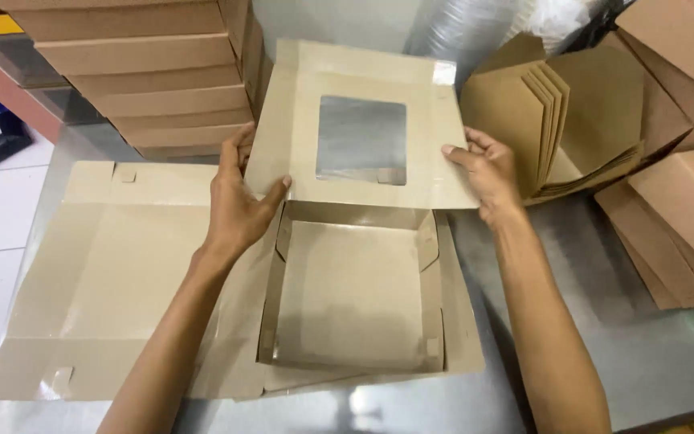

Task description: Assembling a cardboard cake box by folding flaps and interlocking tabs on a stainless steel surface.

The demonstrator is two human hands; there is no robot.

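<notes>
The left hand [238, 201] and right hand [482, 170] each grip a side edge of the lid [363, 120], which hides their fingertips. The box [355, 297] sits centre frame, open upward, its windowed lid tilted toward the top. A flat sheet [106, 273] lies lower left, partly cut off.

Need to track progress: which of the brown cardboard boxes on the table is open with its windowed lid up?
The box between both hands, its windowed lid raised; the stacked boxes behind are closed.
</notes>
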